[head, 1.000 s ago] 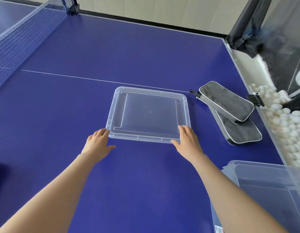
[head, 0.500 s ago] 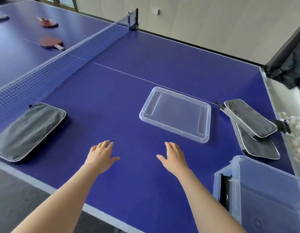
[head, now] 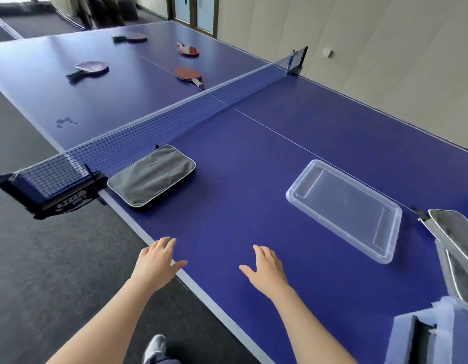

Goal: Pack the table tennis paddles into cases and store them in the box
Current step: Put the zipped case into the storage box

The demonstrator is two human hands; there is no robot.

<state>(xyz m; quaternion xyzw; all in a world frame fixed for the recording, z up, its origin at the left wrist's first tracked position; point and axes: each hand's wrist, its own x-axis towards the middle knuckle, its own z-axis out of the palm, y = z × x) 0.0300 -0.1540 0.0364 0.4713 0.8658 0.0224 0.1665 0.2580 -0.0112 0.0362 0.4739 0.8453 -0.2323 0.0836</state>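
Note:
Several paddles lie beyond the net: a red one [head: 188,74] near the net, another red one [head: 188,50], a dark one [head: 92,67] at the left and one [head: 134,37] at the far end. A grey paddle case [head: 152,175] rests by the net post. Two more grey cases [head: 454,233] overlap at the right edge. The clear box lid [head: 344,206] lies flat on the table. The clear box [head: 437,334] shows at the bottom right corner. My left hand [head: 156,261] and my right hand [head: 267,266] hover empty, fingers spread, above the table's near edge.
The blue table [head: 253,158] is split by a dark net [head: 162,122] with a clamp post [head: 57,195] at the near left. Grey carpet floor [head: 44,271] lies to the left, and my shoe [head: 154,348] shows below.
My hands let go of the lid and drew back to the table's near edge. The view swung left, bringing the net, the far paddles and the left case into sight.

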